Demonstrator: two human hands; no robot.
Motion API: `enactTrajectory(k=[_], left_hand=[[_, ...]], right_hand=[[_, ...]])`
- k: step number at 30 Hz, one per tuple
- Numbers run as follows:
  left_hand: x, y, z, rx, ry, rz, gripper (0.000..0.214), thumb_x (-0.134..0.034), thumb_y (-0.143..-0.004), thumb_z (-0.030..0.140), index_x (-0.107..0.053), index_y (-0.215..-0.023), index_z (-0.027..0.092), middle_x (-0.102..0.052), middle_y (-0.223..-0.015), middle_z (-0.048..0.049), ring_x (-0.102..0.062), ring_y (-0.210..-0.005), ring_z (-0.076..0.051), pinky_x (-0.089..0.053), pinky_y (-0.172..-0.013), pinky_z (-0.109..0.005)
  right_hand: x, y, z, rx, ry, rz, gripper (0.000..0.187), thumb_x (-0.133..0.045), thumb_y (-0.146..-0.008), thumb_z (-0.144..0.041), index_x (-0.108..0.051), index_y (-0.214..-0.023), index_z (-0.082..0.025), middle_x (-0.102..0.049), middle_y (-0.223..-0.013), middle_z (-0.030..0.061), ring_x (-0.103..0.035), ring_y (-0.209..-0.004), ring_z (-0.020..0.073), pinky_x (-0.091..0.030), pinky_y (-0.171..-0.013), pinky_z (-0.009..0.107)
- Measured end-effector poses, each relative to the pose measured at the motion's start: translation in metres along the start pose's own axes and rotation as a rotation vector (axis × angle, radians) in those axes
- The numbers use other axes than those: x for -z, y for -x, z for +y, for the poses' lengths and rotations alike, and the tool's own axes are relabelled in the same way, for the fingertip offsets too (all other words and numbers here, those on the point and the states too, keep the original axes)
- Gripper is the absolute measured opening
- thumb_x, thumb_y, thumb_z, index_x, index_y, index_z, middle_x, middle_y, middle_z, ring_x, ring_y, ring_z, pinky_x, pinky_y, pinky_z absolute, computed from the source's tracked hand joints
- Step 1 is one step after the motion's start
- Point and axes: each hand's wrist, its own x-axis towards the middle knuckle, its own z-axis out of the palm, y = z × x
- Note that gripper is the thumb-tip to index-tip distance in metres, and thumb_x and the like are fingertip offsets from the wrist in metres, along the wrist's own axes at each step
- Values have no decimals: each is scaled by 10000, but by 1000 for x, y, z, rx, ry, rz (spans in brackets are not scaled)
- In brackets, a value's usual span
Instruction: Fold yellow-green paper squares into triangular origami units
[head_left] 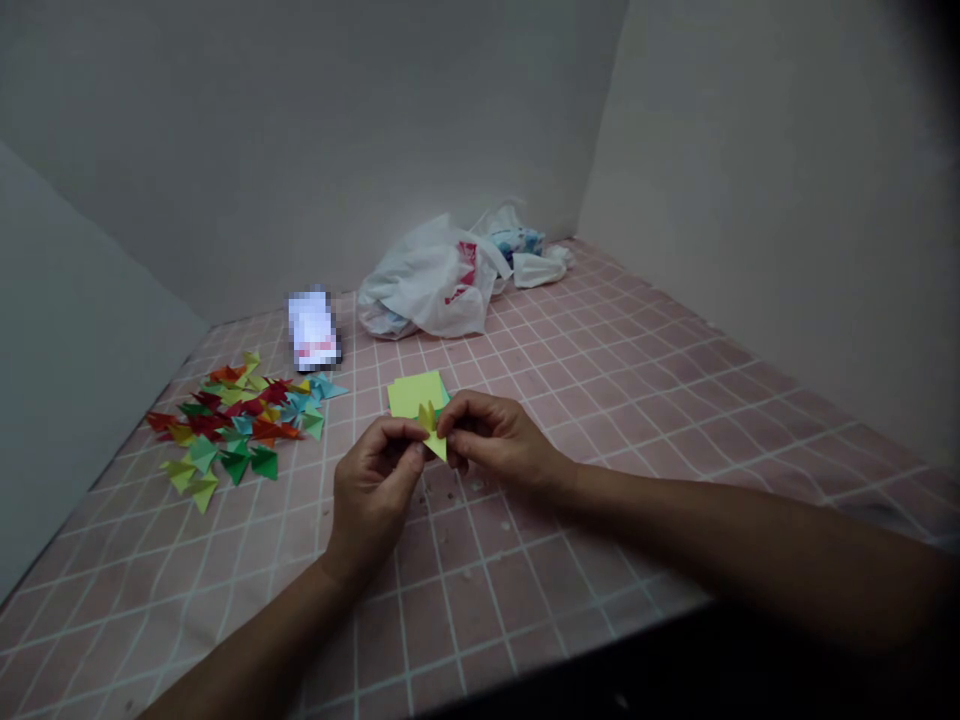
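A small folded piece of yellow-green paper [433,432] is pinched between both my hands just above the pink checked tabletop [600,400]. My left hand [373,485] grips its left side with thumb and fingers closed. My right hand [491,437] holds the right side, fingers curled round it. Just behind my hands lies a small stack of flat paper squares [414,392], yellow-green on top with a teal edge showing.
A heap of several folded paper triangles [236,420] in red, green, yellow, orange and blue lies at the left. A small white packet [313,330] stands behind it. A crumpled white plastic bag [435,278] sits at the back near the wall corner.
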Motion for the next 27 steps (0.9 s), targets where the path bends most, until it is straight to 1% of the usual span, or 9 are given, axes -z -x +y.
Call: enactTrajectory(k=[4,7,9,12,15,17,21,24,27], left_hand=[[-1,0,3,31,60,-15,43,-631,-872,187,-661,-901,196,-668,-839,6,-651,-769,-116,-547,-736,-235],[-2,-1,3,33,53,9,48,-686,-841,206,-652,-871,190,-657,-809,5,-631,-740,-113,-535,-688,-223],[-4,-2,2,32,54,44,108,-727,-797,186,-634,-852,191,-650,-790,11,-627,-721,-112,-532,-663,-219],[-4,-2,0,21,74,83,161,-731,-781,163,-607,-876,201,-651,-794,17,-639,-725,-113,-542,-668,-223],[-4,-1,-2,-9,71,95,193,-730,-784,145,-597,-908,210,-647,-810,21,-637,-733,-104,-537,-668,-209],[-4,0,-4,-27,60,95,210,-732,-789,138,-597,-930,216,-646,-830,23,-635,-755,-95,-531,-687,-196],[-5,0,-5,-28,68,100,274,-755,-774,140,-594,-980,219,-644,-870,22,-638,-798,-94,-532,-725,-194],[-6,0,-4,18,93,92,324,-760,-775,159,-586,-1043,217,-658,-907,6,-653,-841,-112,-545,-766,-222],[-5,0,-3,47,109,81,331,-755,-780,169,-576,-1055,214,-662,-901,-2,-656,-841,-121,-546,-772,-236]], right_hand=[[0,1,0,40,65,7,75,-603,-778,-112,-596,-810,-180,-587,-656,-50,-554,-557,72,-446,-546,215],[0,2,-3,58,118,-16,76,-605,-794,-113,-585,-819,-182,-587,-679,-42,-561,-574,77,-457,-562,227],[0,3,-4,49,104,-24,80,-609,-809,-133,-567,-850,-187,-588,-702,-38,-569,-590,83,-474,-574,237],[0,3,-7,37,49,-15,85,-604,-851,-199,-532,-896,-195,-582,-705,-38,-565,-590,90,-481,-568,243],[2,2,-7,-2,55,-9,115,-608,-881,-277,-537,-884,-186,-572,-678,-36,-540,-563,87,-453,-533,232],[2,2,-6,-32,81,-19,153,-646,-861,-300,-553,-859,-178,-566,-665,-37,-520,-541,81,-430,-509,223],[2,1,-3,-27,150,-21,131,-655,-829,-254,-554,-802,-176,-547,-622,-50,-500,-508,77,-409,-493,221],[1,1,-2,-5,174,15,108,-639,-829,-231,-550,-800,-178,-550,-616,-52,-512,-514,80,-417,-510,226],[1,0,-2,0,194,8,115,-649,-828,-232,-548,-809,-179,-553,-618,-51,-514,-517,78,-419,-515,228]])
